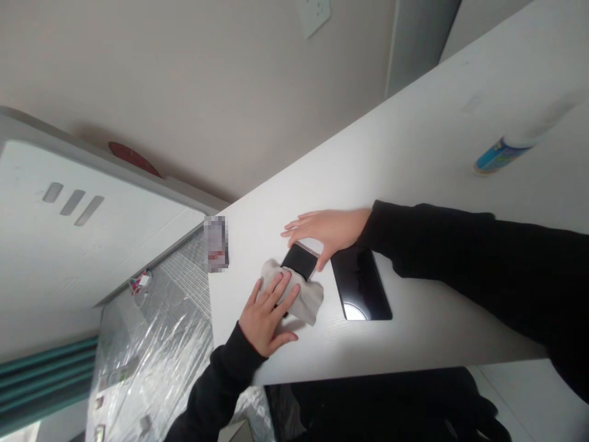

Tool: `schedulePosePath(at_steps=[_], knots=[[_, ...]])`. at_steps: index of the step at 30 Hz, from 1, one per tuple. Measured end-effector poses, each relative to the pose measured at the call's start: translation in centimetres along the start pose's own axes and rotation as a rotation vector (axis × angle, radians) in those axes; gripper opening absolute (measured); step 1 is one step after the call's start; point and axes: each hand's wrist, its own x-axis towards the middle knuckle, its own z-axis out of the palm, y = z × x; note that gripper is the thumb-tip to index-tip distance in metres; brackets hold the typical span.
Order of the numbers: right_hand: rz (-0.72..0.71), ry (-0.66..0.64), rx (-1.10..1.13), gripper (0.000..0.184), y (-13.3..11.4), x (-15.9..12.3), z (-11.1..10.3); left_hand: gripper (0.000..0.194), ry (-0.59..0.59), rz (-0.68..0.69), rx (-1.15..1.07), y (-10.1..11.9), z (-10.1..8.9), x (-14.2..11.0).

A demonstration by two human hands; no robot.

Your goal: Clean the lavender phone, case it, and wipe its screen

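holding a black smartphone [299, 261] clamped at its edge, the right hand [326, 233] steadies it while the left hand [267, 313], fingers spread, presses a grey cloth [301, 301] over its lower end on the white desk [414, 153]; a dark tablet [361, 282] lies at four o'clock.

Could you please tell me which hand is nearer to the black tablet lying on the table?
The right hand is nearer: it holds a phone just beside the tablet. The left hand is farther off, pressing a grey cloth over the phone's other end.
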Motion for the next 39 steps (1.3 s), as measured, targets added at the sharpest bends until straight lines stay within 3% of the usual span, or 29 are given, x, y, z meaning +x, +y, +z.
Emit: schedulePosePath(at_steps=[4,7,10,16,19,22,27,30,32,39], knots=[[-0.016,0.014,-0.025,0.074,0.1,0.1,0.0,0.092,0.020,0.045,-0.018,-1.8,-0.5,6.3],[0.002,0.025,-0.034,0.078,0.0,0.1,0.1,0.091,0.025,0.051,-0.034,-2.3,-0.6,7.7],[0.004,0.016,-0.028,0.071,-0.2,0.1,0.0,0.092,0.039,0.003,-0.034,-1.8,-0.3,5.1],[0.016,-0.006,-0.009,0.070,-0.4,0.1,-0.2,0.091,-0.012,-0.054,-0.016,0.8,-0.1,-3.5],[0.024,-0.019,-0.016,0.071,-0.5,0.1,-0.3,0.094,-0.028,-0.058,-0.001,1.6,-0.3,-4.3],[0.030,-0.029,-0.025,0.071,-0.7,0.2,-0.5,0.094,-0.014,-0.023,0.007,1.3,-0.5,-1.4],[-0.007,-0.010,-0.049,0.071,-0.5,0.1,-0.4,0.093,0.049,0.038,-0.043,-0.7,-0.9,6.5],[-0.004,0.000,-0.050,0.073,-0.3,0.1,-0.2,0.092,0.044,0.031,-0.069,-1.3,-1.0,7.8],[-0.004,0.002,-0.046,0.067,-0.2,0.1,-0.1,0.091,0.032,0.013,-0.059,-1.2,-0.9,6.1],[0.003,-0.007,-0.010,0.070,-0.1,0.0,-0.2,0.090,-0.032,-0.040,0.014,1.6,-0.5,-4.0]])
